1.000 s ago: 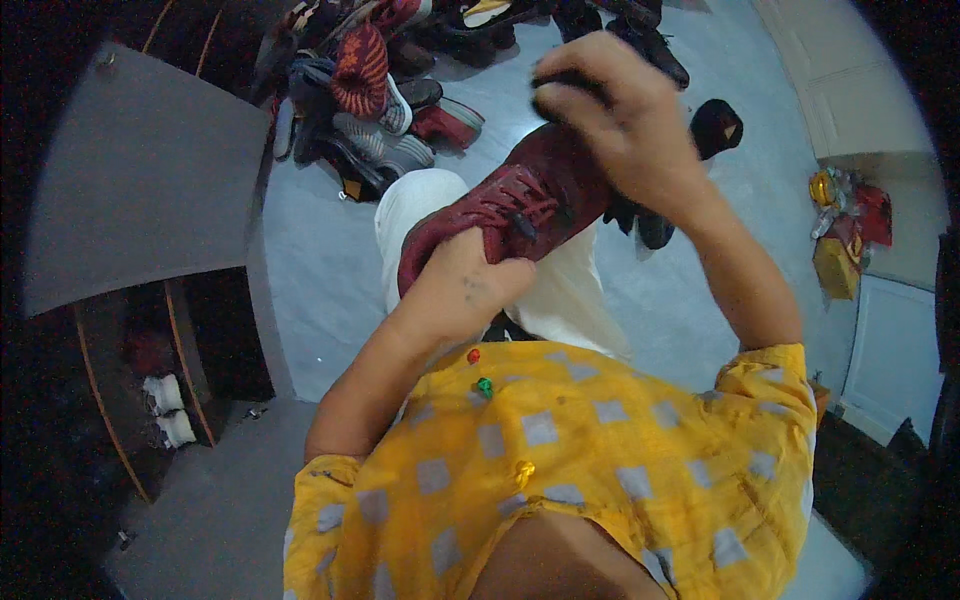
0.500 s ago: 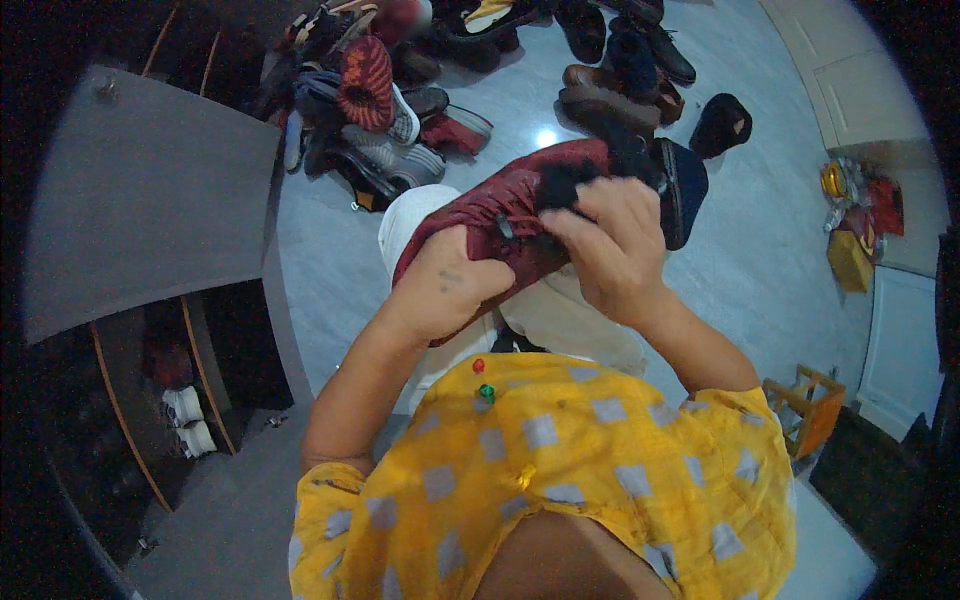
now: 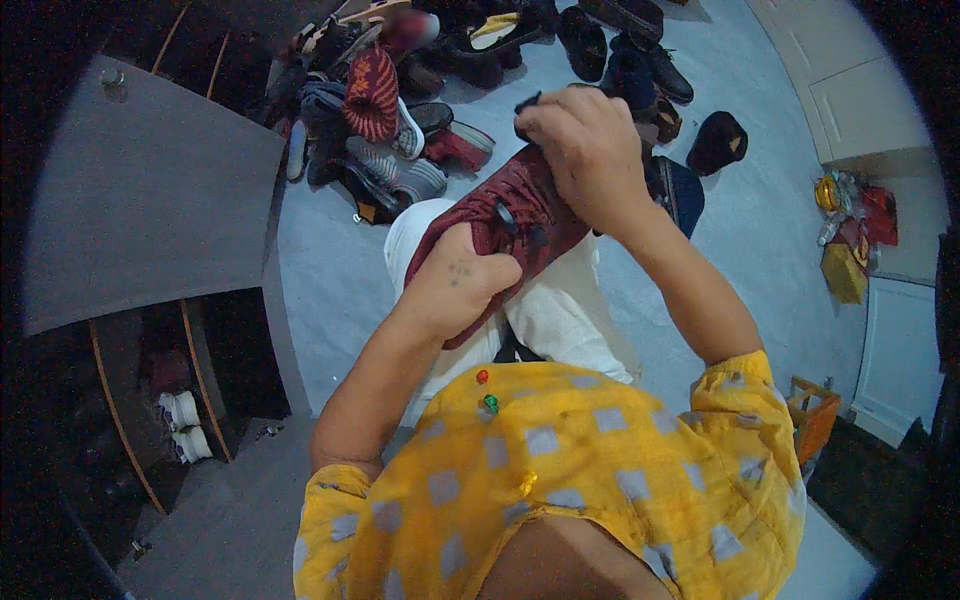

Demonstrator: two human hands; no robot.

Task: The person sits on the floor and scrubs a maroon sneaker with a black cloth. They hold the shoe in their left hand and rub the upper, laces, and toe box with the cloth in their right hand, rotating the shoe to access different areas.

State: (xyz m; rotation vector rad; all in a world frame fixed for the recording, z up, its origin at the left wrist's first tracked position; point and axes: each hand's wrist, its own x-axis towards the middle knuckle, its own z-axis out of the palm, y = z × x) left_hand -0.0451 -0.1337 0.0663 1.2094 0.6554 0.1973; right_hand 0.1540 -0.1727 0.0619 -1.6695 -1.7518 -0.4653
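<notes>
A: Why is the left hand [image 3: 462, 282] clasping the maroon shoe [image 3: 548, 222] near its heel?
B: That grip is likely steadying it over the lap [image 3: 556, 308], presenting its toe to the right hand [image 3: 590, 155].
A: Which is holding?
B: Pinching a dark cloth [image 3: 525, 108], maybe; it's mostly hiding.

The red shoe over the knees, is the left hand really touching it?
Touching. The head view shows the left hand tucked into the opening of the red shoe, its thumb lying against the side.
</notes>
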